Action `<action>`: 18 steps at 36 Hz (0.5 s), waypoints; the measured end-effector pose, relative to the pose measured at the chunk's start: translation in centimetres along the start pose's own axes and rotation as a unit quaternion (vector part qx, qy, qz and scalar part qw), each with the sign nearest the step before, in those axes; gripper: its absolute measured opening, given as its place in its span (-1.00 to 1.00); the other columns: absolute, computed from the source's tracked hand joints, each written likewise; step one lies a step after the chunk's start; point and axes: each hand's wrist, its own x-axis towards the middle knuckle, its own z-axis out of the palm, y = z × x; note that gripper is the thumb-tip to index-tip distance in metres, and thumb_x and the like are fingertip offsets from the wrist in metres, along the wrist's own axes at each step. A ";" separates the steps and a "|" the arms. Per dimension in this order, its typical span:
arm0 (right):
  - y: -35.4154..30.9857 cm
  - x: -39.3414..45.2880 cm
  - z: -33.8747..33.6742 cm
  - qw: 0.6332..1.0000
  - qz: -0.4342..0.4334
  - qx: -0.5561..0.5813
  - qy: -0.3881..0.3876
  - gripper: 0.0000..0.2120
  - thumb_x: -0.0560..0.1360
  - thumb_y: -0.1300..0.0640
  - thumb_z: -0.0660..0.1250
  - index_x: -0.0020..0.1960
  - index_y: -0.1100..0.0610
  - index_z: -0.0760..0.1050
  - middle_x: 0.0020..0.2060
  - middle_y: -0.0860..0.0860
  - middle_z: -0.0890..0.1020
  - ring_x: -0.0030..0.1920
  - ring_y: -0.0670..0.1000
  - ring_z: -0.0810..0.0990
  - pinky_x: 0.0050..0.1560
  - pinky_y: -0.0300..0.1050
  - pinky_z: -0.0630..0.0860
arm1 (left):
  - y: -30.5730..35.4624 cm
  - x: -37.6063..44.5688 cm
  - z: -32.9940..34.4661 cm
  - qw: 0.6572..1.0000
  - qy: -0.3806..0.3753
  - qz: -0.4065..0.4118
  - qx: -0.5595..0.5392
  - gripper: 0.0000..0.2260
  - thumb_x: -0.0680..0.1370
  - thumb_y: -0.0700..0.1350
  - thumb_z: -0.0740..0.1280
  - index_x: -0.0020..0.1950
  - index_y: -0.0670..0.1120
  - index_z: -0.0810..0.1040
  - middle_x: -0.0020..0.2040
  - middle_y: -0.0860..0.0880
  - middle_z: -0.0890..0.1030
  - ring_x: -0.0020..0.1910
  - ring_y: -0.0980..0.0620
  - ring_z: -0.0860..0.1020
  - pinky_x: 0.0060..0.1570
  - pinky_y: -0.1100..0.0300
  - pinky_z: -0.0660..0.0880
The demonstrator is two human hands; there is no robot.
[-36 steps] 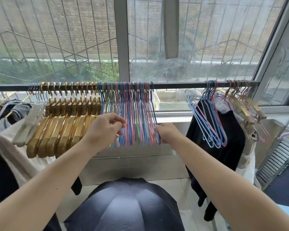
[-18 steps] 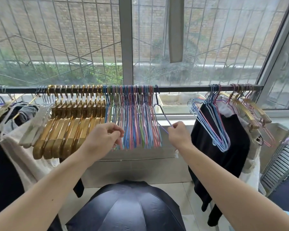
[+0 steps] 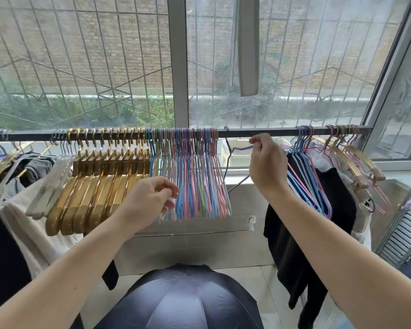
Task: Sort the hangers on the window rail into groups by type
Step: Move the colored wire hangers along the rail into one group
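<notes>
Below the window rail [image 3: 259, 132], our right hand [image 3: 267, 162] pinches a dark wire hanger [image 3: 230, 160]; our left hand [image 3: 147, 200], fingers loosely curled, touches coloured hangers [image 3: 195, 176] above the umbrella [image 3: 180, 302].

- one window rail [image 3: 259, 132]
- one open umbrella [image 3: 183, 300]
- two hands: left [image 3: 145, 200], right [image 3: 267, 165]
- gold hangers [image 3: 100, 184] and thin coloured hangers [image 3: 192, 181]: too tightly packed to count

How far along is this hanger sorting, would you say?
Well along. Done: the gold hangers hang bunched together, with the coloured wire hangers packed beside them on the rail. In hand: the right hand pinches one dark wire hanger. Left: the mixed cluster at the far right, gold and wire together.
</notes>
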 end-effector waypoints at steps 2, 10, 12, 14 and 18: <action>-0.6 1.4 0.0 1.000 0.001 -0.020 0.000 -0.70 0.66 0.31 0.09 0.20 0.21 0.58 -0.15 0.03 0.62 -0.22 -0.02 0.47 -0.30 -0.27 0.27 | 0.0 0.0 -0.2 1.000 0.000 0.003 0.001 -0.80 0.69 -0.27 0.23 0.06 -0.13 0.64 -0.04 -0.07 0.71 -0.10 -0.04 0.71 -0.06 0.12 0.65; -0.6 6.7 1.7 0.980 0.040 -0.157 -0.117 -0.70 0.53 0.40 0.16 0.18 0.25 0.55 0.05 0.21 0.66 0.06 0.25 0.61 -0.04 0.00 0.45 | 0.0 -1.0 -0.1 1.000 -0.008 0.002 -0.008 -0.81 0.69 -0.27 0.24 0.05 -0.13 0.65 -0.04 -0.10 0.71 -0.10 -0.04 0.71 -0.07 0.13 0.65; 0.5 6.3 1.9 0.972 0.044 -0.182 -0.145 -0.69 0.52 0.39 0.16 0.18 0.26 0.56 0.08 0.22 0.65 0.11 0.27 0.60 0.04 0.06 0.50 | -0.2 -1.6 -0.1 1.000 -0.010 0.007 -0.007 -0.81 0.69 -0.27 0.25 0.04 -0.12 0.65 -0.05 -0.08 0.71 -0.11 -0.03 0.70 -0.04 0.11 0.66; 2.4 4.8 2.1 0.964 0.053 -0.201 -0.167 -0.69 0.52 0.38 0.17 0.18 0.24 0.56 0.09 0.22 0.64 0.11 0.27 0.60 0.02 0.05 0.48 | -0.6 -2.6 0.1 1.000 -0.011 0.015 -0.002 -0.81 0.68 -0.26 0.26 0.03 -0.11 0.66 -0.08 -0.05 0.71 -0.10 -0.01 0.70 -0.03 0.13 0.66; 7.0 -0.7 2.5 0.937 0.089 -0.231 -0.247 -0.75 0.55 0.33 0.17 0.15 0.21 0.52 0.05 0.19 0.62 -0.09 0.18 0.50 -0.11 -0.03 0.42 | -2.9 -5.8 1.3 1.000 -0.026 0.005 -0.012 -0.81 0.68 -0.25 0.27 0.02 -0.07 0.66 -0.09 -0.01 0.71 -0.10 0.01 0.70 -0.04 0.17 0.65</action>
